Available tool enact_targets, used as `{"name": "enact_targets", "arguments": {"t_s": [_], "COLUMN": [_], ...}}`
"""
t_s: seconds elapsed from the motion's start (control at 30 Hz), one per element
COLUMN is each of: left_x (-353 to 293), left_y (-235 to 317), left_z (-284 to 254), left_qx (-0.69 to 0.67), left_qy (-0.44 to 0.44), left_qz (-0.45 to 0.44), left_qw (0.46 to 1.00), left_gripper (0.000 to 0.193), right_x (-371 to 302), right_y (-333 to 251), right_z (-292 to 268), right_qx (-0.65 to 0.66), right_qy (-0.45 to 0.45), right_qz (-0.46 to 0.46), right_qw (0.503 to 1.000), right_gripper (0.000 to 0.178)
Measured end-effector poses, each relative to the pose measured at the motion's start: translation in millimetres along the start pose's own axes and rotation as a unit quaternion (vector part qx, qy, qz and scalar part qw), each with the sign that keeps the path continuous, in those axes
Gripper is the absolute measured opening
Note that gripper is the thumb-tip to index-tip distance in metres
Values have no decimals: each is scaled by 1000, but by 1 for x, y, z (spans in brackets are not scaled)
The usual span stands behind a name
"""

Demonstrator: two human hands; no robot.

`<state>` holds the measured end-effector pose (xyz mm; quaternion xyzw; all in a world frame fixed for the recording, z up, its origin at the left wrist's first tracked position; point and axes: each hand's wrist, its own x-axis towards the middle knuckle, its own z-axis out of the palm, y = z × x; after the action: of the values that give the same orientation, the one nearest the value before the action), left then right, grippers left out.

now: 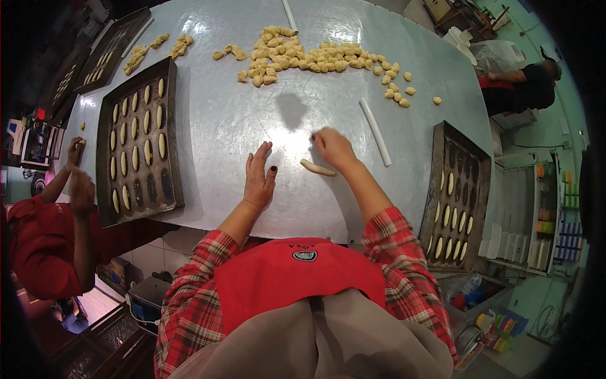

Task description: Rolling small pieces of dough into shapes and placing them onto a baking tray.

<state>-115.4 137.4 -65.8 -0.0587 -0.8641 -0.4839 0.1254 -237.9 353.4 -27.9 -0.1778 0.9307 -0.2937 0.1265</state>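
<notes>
On the metal table, my left hand [259, 178] lies with its fingers stretched out and nothing in it. To its right, my right hand [334, 149] is curled, its fingers bent in and slightly blurred; whether anything is inside them is hidden. A rolled dough stick [317, 168] rests on the table between my hands, just below the right one and apart from the left. Farther off, many small dough balls [284, 54] are heaped across the back of the table. A white plastic rolling rod [375, 132] lies to the right of my right hand.
A dark molded tray [178, 148] with rows of dough sticks stands at left, another tray [435, 142] at right, partly filled. A second white rod [289, 15] lies at the far edge. A co-worker in red [47, 246] works at left; another person [527, 85] is at far right.
</notes>
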Motion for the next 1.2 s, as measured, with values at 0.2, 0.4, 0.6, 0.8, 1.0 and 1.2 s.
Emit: {"name": "enact_targets", "arguments": {"t_s": [0.2, 0.4, 0.6, 0.8, 1.0, 1.2], "left_x": [3, 0, 2, 5, 12, 14], "left_y": [10, -4, -2, -17, -13, 4], "left_z": [6, 19, 23, 24, 32, 34], "left_qx": [46, 58, 110, 81, 162, 217], "left_qy": [33, 79, 71, 74, 73, 69], "left_qz": [0, -10, -18, -36, -10, -28], "left_qw": [998, 995, 991, 993, 984, 973], "left_gripper": [53, 51, 50, 47, 45, 46], "right_x": [-58, -96, -187, -251, -258, -255], "right_y": [3, 46, 154, 302, 377, 398], "right_z": [17, -60, -171, -238, -238, -236], "right_qx": [-160, 588, 703, 466, 169, -78], "right_qy": [19, -76, 71, 344, 302, 197], "right_qz": [-202, 98, 60, 191, 292, 353], "right_qw": [966, 799, 705, 793, 891, 911], "right_gripper": [17, 30, 33, 34, 32, 35]}}
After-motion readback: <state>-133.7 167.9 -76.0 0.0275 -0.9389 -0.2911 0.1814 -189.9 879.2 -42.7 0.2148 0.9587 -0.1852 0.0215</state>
